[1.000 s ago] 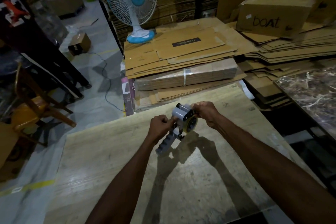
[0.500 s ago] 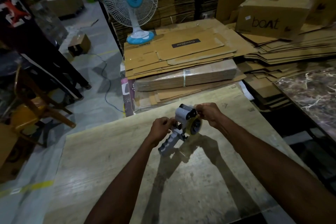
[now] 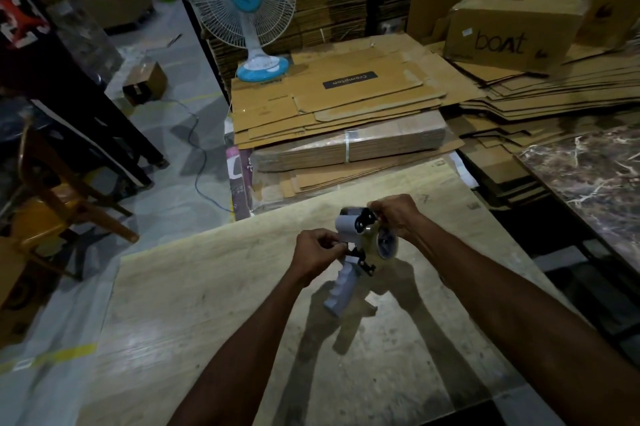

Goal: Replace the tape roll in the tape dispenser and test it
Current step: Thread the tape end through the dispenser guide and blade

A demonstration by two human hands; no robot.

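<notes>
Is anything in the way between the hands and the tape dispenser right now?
Nothing visible is. The left hand pinches the tape dispenser just above its grip, and the right hand holds its top beside the tape roll. The tool is held over the table.

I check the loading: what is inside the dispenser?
A tape roll sits in the dispenser. The right hand covers the roll's top, so the tape's path is hidden.

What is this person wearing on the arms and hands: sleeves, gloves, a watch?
Nothing visible. The left hand and right hand are gloveless, and both forearms are uncovered to the frame edge: no sleeves, watch or bracelet. Rings are too small to rule out.
</notes>
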